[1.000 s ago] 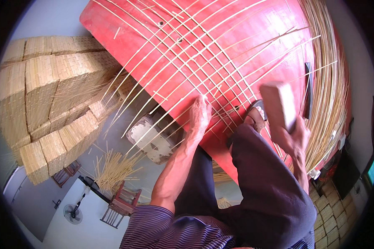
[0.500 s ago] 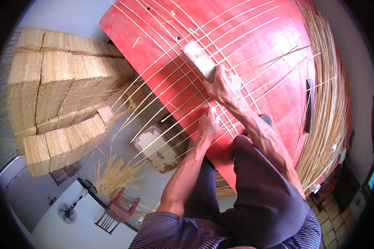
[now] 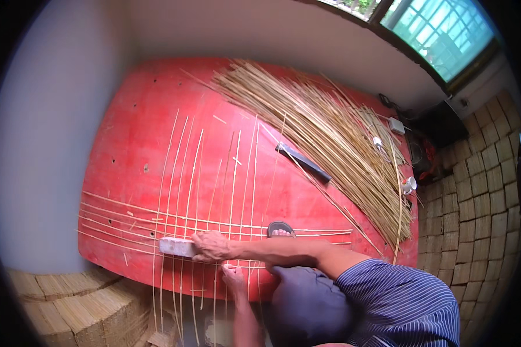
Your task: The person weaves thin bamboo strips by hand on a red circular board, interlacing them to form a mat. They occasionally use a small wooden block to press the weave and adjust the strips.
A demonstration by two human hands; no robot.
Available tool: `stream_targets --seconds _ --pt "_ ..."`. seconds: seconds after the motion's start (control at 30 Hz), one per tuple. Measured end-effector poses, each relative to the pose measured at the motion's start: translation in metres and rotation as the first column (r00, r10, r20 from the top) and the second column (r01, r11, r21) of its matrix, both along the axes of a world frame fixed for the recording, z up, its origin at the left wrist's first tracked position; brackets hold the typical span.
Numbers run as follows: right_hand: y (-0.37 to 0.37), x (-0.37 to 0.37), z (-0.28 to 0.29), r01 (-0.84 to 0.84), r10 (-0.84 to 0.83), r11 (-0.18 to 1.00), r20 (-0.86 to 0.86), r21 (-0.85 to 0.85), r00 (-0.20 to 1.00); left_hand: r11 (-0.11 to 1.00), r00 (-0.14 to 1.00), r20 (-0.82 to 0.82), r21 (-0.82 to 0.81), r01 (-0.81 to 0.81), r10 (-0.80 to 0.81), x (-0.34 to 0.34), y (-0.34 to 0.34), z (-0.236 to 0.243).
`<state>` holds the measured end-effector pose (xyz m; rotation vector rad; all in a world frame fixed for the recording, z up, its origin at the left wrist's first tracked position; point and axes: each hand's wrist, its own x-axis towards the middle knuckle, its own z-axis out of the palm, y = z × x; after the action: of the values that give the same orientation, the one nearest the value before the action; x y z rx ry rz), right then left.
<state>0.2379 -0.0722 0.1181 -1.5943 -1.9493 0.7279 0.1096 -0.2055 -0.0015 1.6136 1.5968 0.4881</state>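
Stretched leftward, the right hand clasps a pale rectangular block jutting left over thin tan strips by the red desk's near edge; the left hand curls, its hold unclear.

The red board carries crossed strips, piled strips, a dark bar.

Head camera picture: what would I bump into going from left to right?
Lower-left woven stacks → pale block → right hand → left hand → sandalled foot → small white round thing → right-side woven stacks.
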Motion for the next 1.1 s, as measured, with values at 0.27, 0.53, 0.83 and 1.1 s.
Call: stream_targets --seconds 0.27,0.53,0.83,1.1 --pt "-0.182 0.157 0.004 0.497 -0.430 0.793 0.253 -0.353 0.866 0.995 0.998 -0.060 -0.093 -0.028 0.023 -0.017 0.011 -0.006" --pt "-0.438 0.308 0.040 0.793 -0.708 0.309 0.429 -0.526 0.561 0.999 0.987 -0.156 -0.002 0.036 -0.036 -0.026 0.021 -0.011" --pt "-0.406 0.373 0.147 0.637 -0.362 0.689 0.597 -0.347 0.716 0.985 0.998 -0.059 -0.172 0.015 -0.025 -0.022 0.031 0.006" --pt "-0.348 0.142 0.005 0.481 -0.457 0.787 0.159 -0.387 0.875 0.901 0.894 -0.119 -0.113 0.420 -0.432 0.014 -0.006 0.079"
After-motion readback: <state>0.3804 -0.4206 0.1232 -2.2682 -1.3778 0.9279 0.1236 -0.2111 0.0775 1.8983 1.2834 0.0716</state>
